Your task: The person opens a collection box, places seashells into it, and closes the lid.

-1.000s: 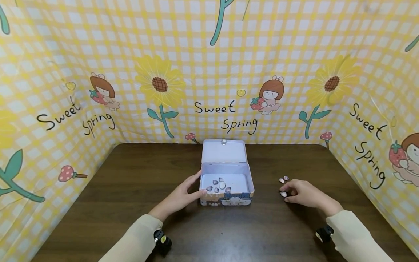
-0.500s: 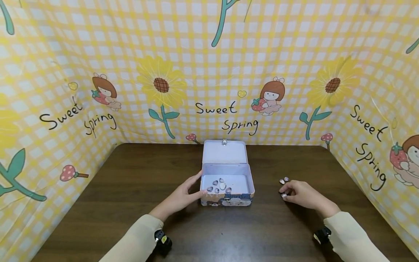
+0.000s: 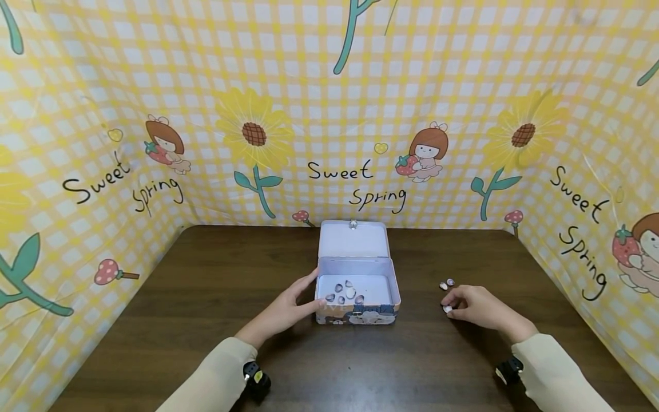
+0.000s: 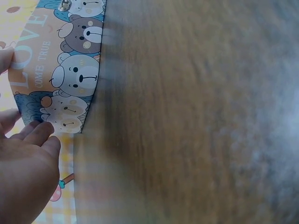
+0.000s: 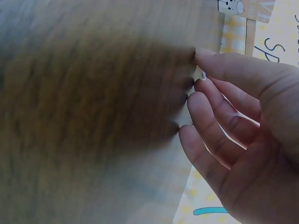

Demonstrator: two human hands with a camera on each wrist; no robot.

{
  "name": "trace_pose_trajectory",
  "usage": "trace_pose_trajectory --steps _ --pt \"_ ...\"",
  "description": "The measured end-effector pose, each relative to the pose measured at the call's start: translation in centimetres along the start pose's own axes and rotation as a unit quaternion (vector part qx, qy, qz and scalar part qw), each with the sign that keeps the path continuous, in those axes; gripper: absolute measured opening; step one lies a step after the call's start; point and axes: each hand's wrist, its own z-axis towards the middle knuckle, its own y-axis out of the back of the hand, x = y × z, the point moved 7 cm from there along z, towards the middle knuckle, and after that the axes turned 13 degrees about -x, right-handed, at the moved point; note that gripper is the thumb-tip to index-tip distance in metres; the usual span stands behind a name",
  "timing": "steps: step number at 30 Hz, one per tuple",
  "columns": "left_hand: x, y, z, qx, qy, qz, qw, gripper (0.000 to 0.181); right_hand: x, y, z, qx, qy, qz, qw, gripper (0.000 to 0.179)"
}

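A small hinged tin box [image 3: 378, 316] with cartoon bears on its front stands in the middle of the table, its lid [image 3: 352, 241] raised at the back. Several small purple-and-white seashells [image 3: 350, 292] lie on its pale floor. My left hand [image 3: 280, 313] grips the box's front left corner, thumb at the front rim and fingers along the side. To the right, my right hand [image 3: 481, 307] pinches a white seashell [image 3: 447, 309] between thumb and fingers, low at the tabletop. In the right wrist view the fingers hide most of that shell.
Two loose seashells [image 3: 444, 285] lie just beyond my right fingertips. The dark wooden table [image 3: 226, 257] is bordered at the back and both sides by a yellow checked cloth [image 3: 329, 114] with printed flowers.
My right thumb and fingers have closed on the white seashell, which has shifted and tilted slightly on the table. My left hand stays in place on the tin box.
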Motion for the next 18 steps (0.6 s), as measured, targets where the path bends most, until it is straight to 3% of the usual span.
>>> trace_pose_trajectory --steps 7,18 --pt "0.2 0.0 0.1 -0.002 -0.004 -0.002 1.0 0.079 1.0 0.7 0.8 -0.007 0.012 0.012 0.9998 0.014" --pt "0.2 0.0 0.3 -0.001 -0.007 0.003 1.0 0.081 4.6 2.2 3.0 -0.036 0.047 0.01 0.9982 0.016"
